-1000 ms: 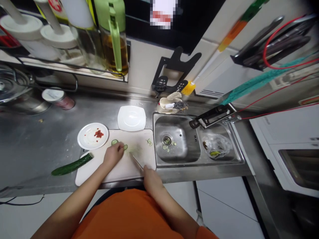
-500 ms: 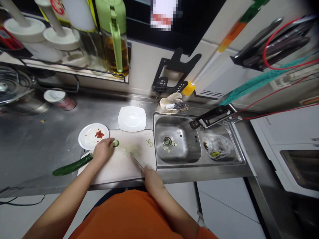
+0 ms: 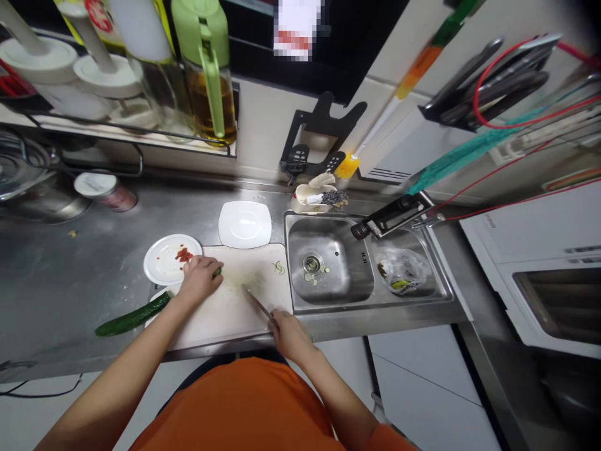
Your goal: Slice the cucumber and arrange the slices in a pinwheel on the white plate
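My left hand [image 3: 201, 280] is curled over a short piece of cucumber [image 3: 216, 272] at the upper left of the white cutting board [image 3: 211, 322]; most of the piece is covered by my fingers. My right hand [image 3: 291, 335] grips a knife [image 3: 257, 302] by its handle at the board's front right edge. The blade points up and left, over a faint wet green patch. Thin green peel strips [image 3: 278, 268] lie at the board's right. A longer length of cucumber [image 3: 134, 315] rests by my left forearm, its cut end at the board's corner.
A round plate [image 3: 154, 258] with red chopped bits sits beside my left hand. Behind the board is a white square plate [image 3: 244, 216]. To the right, a double sink [image 3: 331, 294] has cucumber slices near its drain. A can [image 3: 107, 191] stands at back left.
My left hand has turned over the cucumber piece, so its pale cut face no longer shows. The knife stays in my right hand, almost unmoved. The whole view has shifted slightly.
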### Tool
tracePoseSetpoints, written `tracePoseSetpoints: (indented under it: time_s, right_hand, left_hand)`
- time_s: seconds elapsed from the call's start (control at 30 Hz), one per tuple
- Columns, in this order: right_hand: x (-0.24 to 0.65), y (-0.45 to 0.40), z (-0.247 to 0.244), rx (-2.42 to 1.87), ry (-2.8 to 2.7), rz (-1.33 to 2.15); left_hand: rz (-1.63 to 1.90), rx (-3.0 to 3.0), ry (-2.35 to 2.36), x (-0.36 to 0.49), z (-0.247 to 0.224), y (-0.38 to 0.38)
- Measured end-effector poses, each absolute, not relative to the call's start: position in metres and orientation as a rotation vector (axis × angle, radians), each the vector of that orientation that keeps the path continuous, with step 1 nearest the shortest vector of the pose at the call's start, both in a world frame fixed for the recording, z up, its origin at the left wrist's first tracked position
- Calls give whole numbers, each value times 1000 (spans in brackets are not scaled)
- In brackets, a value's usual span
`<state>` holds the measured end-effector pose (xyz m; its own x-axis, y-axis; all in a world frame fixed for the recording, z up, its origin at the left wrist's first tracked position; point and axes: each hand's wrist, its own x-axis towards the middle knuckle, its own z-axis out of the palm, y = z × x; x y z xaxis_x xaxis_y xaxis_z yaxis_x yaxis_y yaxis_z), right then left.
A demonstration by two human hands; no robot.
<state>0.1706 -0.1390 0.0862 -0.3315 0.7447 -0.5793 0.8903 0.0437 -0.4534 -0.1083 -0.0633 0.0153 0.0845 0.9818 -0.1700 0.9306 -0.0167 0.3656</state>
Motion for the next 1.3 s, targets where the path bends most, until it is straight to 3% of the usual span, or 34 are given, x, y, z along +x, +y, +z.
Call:
tracePoseSetpoints:
  time_s: [0.23,0.4,0.6,1.3]
  right_hand:
    - [189,-147,87,1793,2552,-1409]
    - [177,-149,66,2069,2558,-1037]
    - [143,-138,51,2222,2023,-658]
    - [122,-128,48,2008,1935,-498]
  left_hand:
    - [167,2013,1859,-112,15,-58]
    - [147,2017,1865,-111,20,-58]
    - [128,2023,1881,-109,22,-58]
    - [160,2010,1857,-112,17,-59]
